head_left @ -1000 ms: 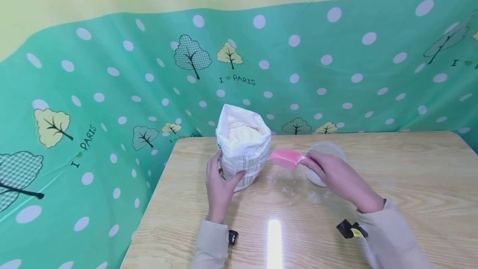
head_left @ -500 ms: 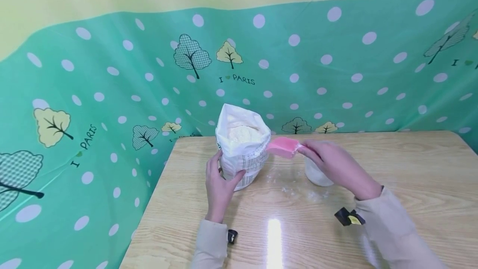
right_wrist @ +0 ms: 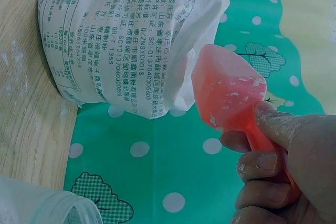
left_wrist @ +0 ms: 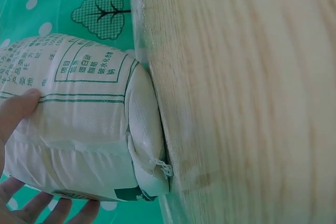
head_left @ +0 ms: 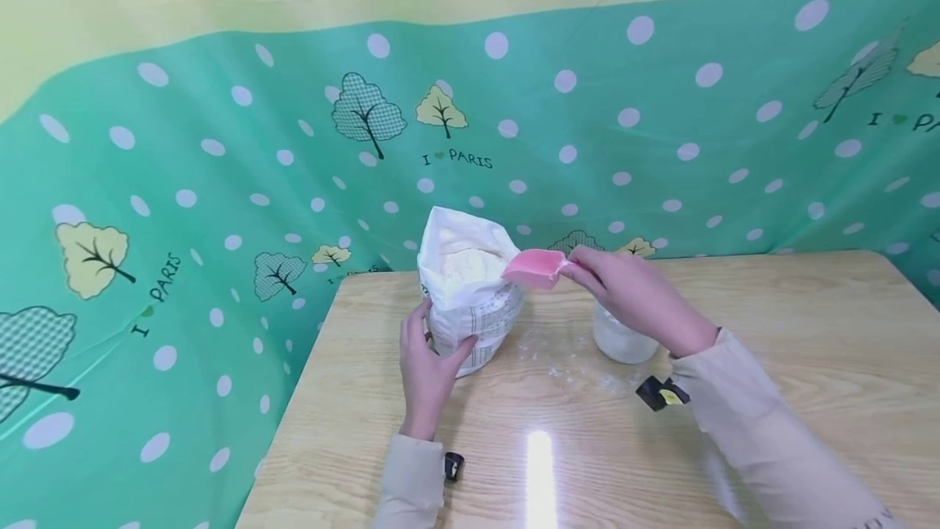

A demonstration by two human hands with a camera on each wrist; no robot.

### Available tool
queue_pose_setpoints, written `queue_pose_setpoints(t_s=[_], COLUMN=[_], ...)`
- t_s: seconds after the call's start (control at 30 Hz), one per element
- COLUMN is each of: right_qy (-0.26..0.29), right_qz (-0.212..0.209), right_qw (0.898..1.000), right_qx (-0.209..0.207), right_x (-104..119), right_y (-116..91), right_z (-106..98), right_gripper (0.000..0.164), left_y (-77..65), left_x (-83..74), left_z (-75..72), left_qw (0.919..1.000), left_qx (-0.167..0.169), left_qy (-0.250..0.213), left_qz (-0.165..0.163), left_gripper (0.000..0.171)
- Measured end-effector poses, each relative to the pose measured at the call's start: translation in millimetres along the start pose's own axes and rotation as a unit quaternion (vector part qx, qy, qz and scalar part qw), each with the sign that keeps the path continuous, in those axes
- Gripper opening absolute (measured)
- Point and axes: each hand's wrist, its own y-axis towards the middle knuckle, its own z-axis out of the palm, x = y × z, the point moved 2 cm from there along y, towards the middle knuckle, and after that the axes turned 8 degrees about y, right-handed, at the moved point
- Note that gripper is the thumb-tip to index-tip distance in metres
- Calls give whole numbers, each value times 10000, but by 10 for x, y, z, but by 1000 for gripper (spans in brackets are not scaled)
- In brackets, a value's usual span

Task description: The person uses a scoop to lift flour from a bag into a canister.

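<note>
A white woven bag of flour stands with its mouth spread wide, pale powder showing inside. My left hand holds its near left side, thumb across the printed face and fingers around the other side. In my right hand is a pink scoop, gripped by the handle, its bowl at the right rim of the bag. Flour dust clings to the scoop's bowl in the right wrist view. Below my right hand stands a clear jar, whitish inside and partly hidden by that hand.
Spilled flour dusts the wooden table between bag and jar. A green dotted curtain rises behind the table's back edge. Black wrist straps sit on both sleeves.
My right hand has raised the scoop and carried it left, from beside the jar to the bag's rim. More of the jar now shows. My left hand keeps its hold on the bag.
</note>
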Motion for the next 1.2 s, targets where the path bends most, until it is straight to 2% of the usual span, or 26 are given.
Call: queue_pose_setpoints(t_s=[0.63,1.2], right_qy=[-418,-495], right_qz=[-189,-143], right_qw=[9988,9972], right_qx=[190,535], right_x=[163,259], right_y=[226,428], right_z=[43,101], right_gripper=[22,26], left_y=[14,16], left_x=[8,14], left_z=[8,7], left_qw=[9999,10000], left_qx=[81,16], left_qy=[60,35], left_qz=[-105,7], left_gripper=[90,89])
